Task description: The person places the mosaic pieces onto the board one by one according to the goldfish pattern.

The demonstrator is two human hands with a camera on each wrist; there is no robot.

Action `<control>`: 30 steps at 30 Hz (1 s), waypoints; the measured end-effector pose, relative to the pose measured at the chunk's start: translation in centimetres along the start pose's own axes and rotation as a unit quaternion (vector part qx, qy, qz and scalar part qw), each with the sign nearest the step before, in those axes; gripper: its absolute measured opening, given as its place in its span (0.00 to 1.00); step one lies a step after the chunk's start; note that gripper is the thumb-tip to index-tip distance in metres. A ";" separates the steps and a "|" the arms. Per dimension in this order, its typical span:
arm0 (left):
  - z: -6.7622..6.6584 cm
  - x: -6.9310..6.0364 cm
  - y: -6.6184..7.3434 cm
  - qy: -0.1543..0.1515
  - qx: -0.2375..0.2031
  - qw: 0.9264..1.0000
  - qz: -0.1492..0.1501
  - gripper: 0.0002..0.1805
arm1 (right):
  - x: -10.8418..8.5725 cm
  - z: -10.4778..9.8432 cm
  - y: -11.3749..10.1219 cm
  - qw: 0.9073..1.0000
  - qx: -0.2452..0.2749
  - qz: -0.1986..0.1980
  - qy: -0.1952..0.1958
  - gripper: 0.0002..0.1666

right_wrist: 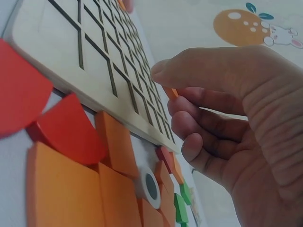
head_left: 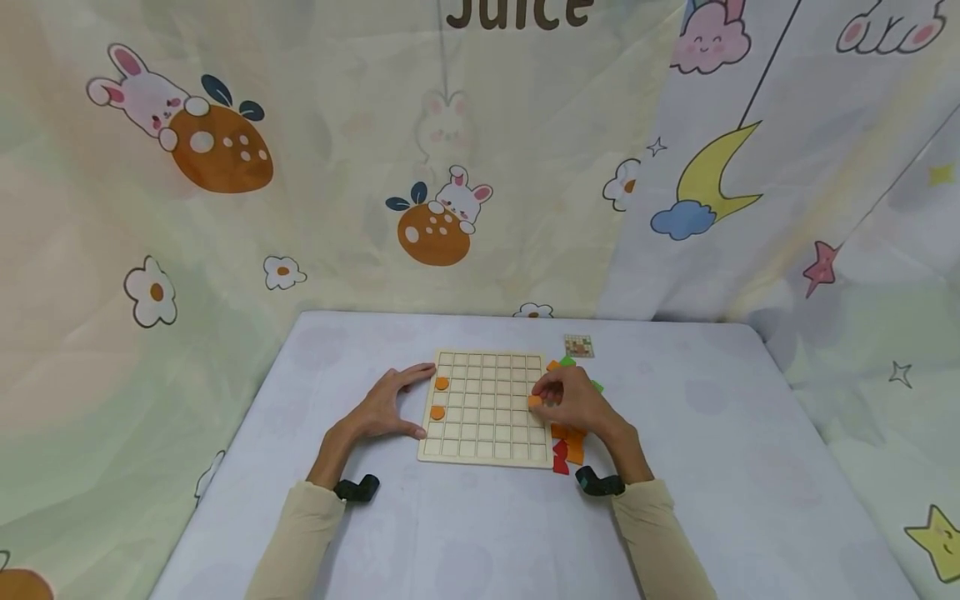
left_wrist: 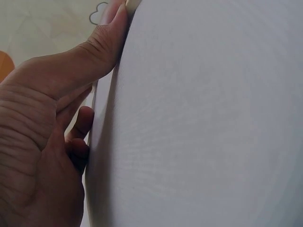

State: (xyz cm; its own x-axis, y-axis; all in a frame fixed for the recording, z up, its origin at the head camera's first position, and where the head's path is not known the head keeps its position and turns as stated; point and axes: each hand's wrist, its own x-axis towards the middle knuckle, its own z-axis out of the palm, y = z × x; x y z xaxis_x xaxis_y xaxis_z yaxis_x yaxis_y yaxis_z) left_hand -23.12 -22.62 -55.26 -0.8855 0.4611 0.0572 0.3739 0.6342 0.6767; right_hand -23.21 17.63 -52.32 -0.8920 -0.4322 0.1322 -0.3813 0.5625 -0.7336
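A pale wooden grid board (head_left: 487,421) lies on the table. Two orange pieces (head_left: 437,413) with rounded outlines sit in its leftmost column, one cell apart. My left hand (head_left: 381,406) rests at the board's left edge, thumb and fingers spread apart and touching the rim; the left wrist view shows mostly the thumb and white cloth. My right hand (head_left: 579,402) pinches a small orange block (head_left: 535,402) between thumb and fingers over the board's right side. In the right wrist view only a sliver of that block (right_wrist: 171,92) shows.
Along the board's right edge lie loose orange blocks (right_wrist: 66,189), red rounded pieces (right_wrist: 68,130), green pieces (right_wrist: 181,208) and a white ring-like piece with a dark centre (right_wrist: 150,186). A small patterned card (head_left: 578,346) lies behind them. Printed cloth hangs behind the table.
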 end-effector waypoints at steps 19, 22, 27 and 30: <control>-0.1 0.1 -0.1 0.003 0.008 1.000 0.010 0.66 | 1.1 1.9 -1.5 0.998 0.027 -0.036 -0.042 0.10; -0.1 0.1 -0.2 0.005 0.008 1.000 0.011 0.66 | 1.4 2.3 -1.7 0.998 0.025 -0.037 -0.051 0.10; 0.0 0.1 -0.3 0.006 0.008 1.000 0.014 0.65 | 1.9 3.1 -2.3 0.996 0.040 -0.038 -0.067 0.09; 0.1 0.1 -0.4 0.007 0.010 1.000 0.015 0.66 | 2.3 3.7 -2.6 0.995 0.044 -0.047 -0.075 0.08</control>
State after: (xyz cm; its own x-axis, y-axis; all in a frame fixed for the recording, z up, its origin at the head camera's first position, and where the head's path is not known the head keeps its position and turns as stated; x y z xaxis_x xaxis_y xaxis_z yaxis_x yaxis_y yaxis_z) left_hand -23.31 -22.78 -55.56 -0.8773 0.4719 0.0870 0.4056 0.6324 0.6600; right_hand -23.38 12.59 -52.62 -0.8049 -0.5838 0.1063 -0.4323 0.4543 -0.7789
